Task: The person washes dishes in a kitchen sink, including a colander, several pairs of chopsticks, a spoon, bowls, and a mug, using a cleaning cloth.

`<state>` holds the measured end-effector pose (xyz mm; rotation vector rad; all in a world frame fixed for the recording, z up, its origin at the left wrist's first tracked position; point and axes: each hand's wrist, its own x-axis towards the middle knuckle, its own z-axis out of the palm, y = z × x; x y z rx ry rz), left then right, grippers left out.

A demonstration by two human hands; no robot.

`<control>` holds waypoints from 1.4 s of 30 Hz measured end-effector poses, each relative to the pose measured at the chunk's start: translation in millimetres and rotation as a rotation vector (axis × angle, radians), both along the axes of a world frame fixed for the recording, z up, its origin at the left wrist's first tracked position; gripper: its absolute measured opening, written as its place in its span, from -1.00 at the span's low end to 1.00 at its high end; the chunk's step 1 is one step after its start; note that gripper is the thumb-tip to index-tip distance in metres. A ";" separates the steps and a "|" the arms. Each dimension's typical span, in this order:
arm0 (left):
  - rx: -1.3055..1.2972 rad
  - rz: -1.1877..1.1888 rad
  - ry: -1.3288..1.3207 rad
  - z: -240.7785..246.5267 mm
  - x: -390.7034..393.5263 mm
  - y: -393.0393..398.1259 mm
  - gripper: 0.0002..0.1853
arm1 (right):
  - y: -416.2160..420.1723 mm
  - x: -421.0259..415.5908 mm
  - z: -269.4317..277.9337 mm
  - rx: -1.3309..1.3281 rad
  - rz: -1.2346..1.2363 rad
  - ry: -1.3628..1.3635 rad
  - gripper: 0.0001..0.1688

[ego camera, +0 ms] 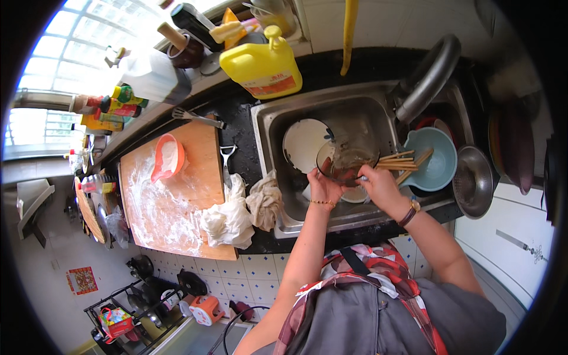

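Over the left basin of the steel sink, my left hand holds a clear glass bowl from below and the near side. My right hand is at the bowl's near right rim, its fingers closed on a small shiny metal utensil, mostly hidden. Behind the glass, a white plate rests in the basin. Another pale dish lies partly hidden under my hands. Just right of the bowl, several wooden chopsticks extend toward a light blue plastic bowl.
A gooseneck faucet arches over the sink, with a steel colander at its right. Left are crumpled cloths and a floured wooden board bearing an orange scoop. A yellow jug stands behind.
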<state>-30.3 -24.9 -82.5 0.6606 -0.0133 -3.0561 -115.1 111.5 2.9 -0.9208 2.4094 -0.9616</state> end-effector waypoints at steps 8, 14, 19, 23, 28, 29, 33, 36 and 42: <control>-0.392 0.197 0.238 86.4 -12.1 -77.4 -0.21 | -64.6 -17.1 99.3 0.070 0.212 0.259 -0.82; -0.765 0.339 0.058 147.8 -39.8 -111.1 -0.17 | -178.7 -101.5 134.2 -0.050 0.021 0.622 -0.57; -0.767 0.372 -0.060 164.8 -43.5 -111.0 -0.21 | -220.6 -129.8 126.6 0.149 0.059 0.679 -0.48; -0.807 0.386 -0.141 154.2 -46.5 -116.3 -0.23 | -225.5 -113.9 126.2 0.324 0.074 0.763 -0.53; -0.822 0.362 -0.125 151.1 -52.2 -117.8 -0.24 | -234.0 -120.1 132.9 0.442 0.139 0.857 -0.67; -0.830 0.356 -0.112 151.3 -52.5 -118.9 -0.25 | -236.0 -118.2 136.8 0.487 0.160 0.869 -0.69; -0.820 0.324 -0.189 157.0 -58.1 -120.6 -0.26 | -237.2 -126.4 149.2 0.486 0.258 0.740 -0.72; -0.815 0.326 -0.149 156.9 -60.2 -123.7 -0.27 | -241.8 -117.3 141.8 0.461 0.185 0.763 -0.70; -0.931 0.273 -0.174 146.5 -58.2 -119.0 -0.26 | -217.0 -111.5 142.7 0.185 0.023 0.553 -0.67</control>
